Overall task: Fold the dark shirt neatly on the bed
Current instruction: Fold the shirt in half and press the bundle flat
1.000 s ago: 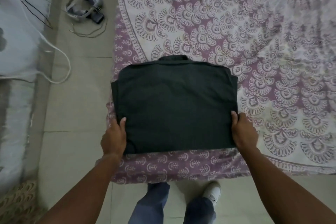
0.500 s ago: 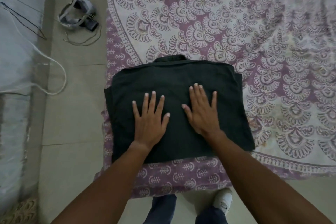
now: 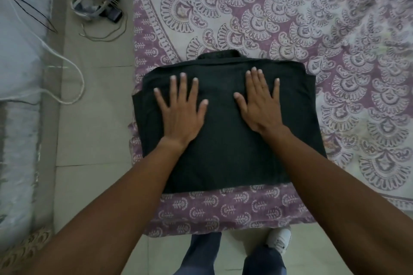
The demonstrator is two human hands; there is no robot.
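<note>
The dark shirt (image 3: 225, 154) lies folded into a rough rectangle at the near left corner of the bed (image 3: 290, 18), its collar poking out at the far edge. My left hand (image 3: 181, 111) rests flat on the shirt's left half, fingers spread. My right hand (image 3: 261, 105) lies flat on the right half, fingers spread too. Both palms press down on the fabric and neither hand grips anything.
The bed carries a purple and white patterned sheet (image 3: 223, 210) that hangs over the near edge. On the tiled floor to the left lie a grey device with cables (image 3: 96, 0) and a white cord (image 3: 73, 69). My legs and a white shoe (image 3: 279, 239) show below.
My hands left the shirt's near corners, came onto its top, and have since slid further away from me and apart, flat on the fabric.
</note>
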